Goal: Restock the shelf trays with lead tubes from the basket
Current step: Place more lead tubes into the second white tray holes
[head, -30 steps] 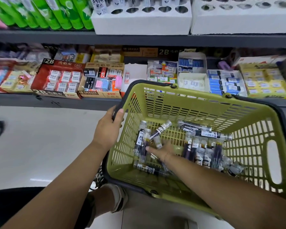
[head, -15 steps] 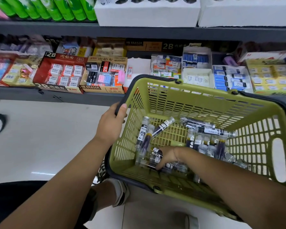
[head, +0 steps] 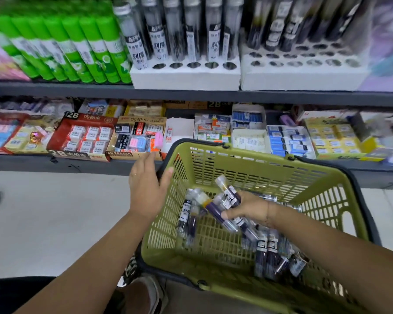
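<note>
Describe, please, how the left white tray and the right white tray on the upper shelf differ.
The left white tray has one open front row, with a single lead tube in it; the right white tray shows at least two empty rows. The left tray looks narrower than the right tray. Both hold standing lead tubes behind.

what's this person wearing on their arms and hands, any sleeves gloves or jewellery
No sleeves or gloves show; the skin is uncovered to the frame edge. The left hand seems to carry a thin ring on one finger. The right hand has a thin band around its wrist.
</note>
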{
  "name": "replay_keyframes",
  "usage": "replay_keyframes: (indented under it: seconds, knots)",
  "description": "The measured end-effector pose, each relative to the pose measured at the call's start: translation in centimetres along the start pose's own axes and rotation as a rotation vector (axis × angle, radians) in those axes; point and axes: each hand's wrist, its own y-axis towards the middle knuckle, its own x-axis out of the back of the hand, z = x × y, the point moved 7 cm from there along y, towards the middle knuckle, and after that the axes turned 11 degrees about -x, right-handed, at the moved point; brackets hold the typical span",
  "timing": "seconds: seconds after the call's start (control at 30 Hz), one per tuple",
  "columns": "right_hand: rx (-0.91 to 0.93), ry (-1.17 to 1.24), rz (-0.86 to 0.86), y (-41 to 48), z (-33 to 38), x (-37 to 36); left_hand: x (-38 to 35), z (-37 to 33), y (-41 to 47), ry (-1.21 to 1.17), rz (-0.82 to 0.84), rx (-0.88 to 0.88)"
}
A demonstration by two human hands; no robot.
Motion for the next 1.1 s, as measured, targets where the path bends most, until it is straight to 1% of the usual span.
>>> replay_keyframes:
  seconds: [0.07, 0.13, 0.17, 0.23, 0.3, 0.33, 0.4, 0.47, 0.57, 0.7, 0.8, 0.83, 0.97, 1.07, 1.1]
  knots:
    - [0.101, 0.17, -0.084, -1.3, 3.1, 2.8, 0.4, -3.5, 0.5, -0.129, -0.031, -0.053]
    - [0.208, 0.275, -0.172, -3.3, 6.3, 5.1, 0.1, -7.3, 0.8, -0.387, 0.029, -0.004]
    - [0.278, 0.319, -0.188, -4.7, 8.1, 5.7, -0.5, -9.1, 0.8, -0.524, 0.113, 0.063]
    - [0.417, 0.357, -0.184, -7.5, 11.2, 6.1, -1.7, -12.5, 0.7, -0.709, 0.312, 0.197]
    - [0.513, 0.393, -0.234, -9.7, 13.4, 6.5, -2.2, -15.8, 0.8, -0.875, 0.439, 0.203]
    - [0.554, 0.431, -0.281, -10.0, 14.0, 7.1, -2.2, -17.1, 1.2, -0.957, 0.469, 0.176]
    - [0.626, 0.466, -0.371, -11.7, 15.4, 7.8, -1.7, -18.7, 2.3, -1.03, 0.467, 0.133]
    - [0.669, 0.481, -0.385, -13.3, 16.5, 8.0, -1.1, -19.4, 3.5, -1.091, 0.43, 0.1]
    - [0.684, 0.476, -0.453, -13.9, 16.8, 9.4, -1.1, -20.0, 5.1, -1.055, 0.416, 0.031]
    - [0.704, 0.462, -0.545, -14.8, 16.9, 11.6, -1.4, -20.9, 6.4, -1.056, 0.405, 0.011]
    - [0.729, 0.463, -0.509, -16.2, 17.4, 13.8, -1.4, -21.4, 7.4, -0.952, 0.383, -0.029]
    - [0.733, 0.415, -0.551, -16.7, 17.5, 15.0, -1.4, -21.6, 7.7, -0.915, 0.361, -0.038]
    - [0.776, 0.15, -0.872, -20.7, 19.2, 20.3, -0.7, -22.3, 8.8, -0.758, 0.232, -0.104]
    - [0.797, 0.05, -1.092, -23.0, 20.7, 23.4, -0.4, -22.8, 9.9, -0.76, 0.156, -0.115]
    - [0.766, 0.009, -1.15, -23.3, 21.1, 24.2, -0.3, -23.0, 10.3, -0.77, 0.144, -0.109]
